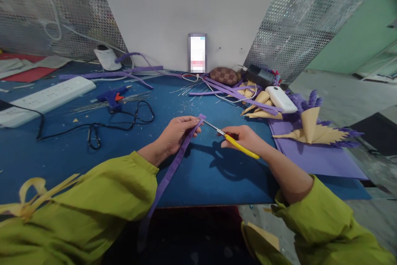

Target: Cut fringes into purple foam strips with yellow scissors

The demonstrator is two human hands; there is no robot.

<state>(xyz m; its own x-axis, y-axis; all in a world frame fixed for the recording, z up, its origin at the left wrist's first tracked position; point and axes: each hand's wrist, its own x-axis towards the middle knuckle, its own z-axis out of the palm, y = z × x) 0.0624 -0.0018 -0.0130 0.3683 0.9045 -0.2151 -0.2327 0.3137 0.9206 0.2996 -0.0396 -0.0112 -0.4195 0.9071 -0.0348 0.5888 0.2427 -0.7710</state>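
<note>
Pinching the purple strip (pixel 173 165) near its top end with the left hand (pixel 178 132), grip clamped flat on it, holds that end raised just over the blue bench (pixel 93 161) and lets the long tail hang off the near edge, out of the way. Wrapping the right hand (pixel 245 139), grip closed round the yellow handles, aims the scissors (pixel 238 146) at the strip's tip; cannot tell whether touching. Glue gun (pixel 113 96) lying well apart on the left, purple sheet (pixel 313 157) and paper cones (pixel 310 128) near on the right, probably for easy reach.
</note>
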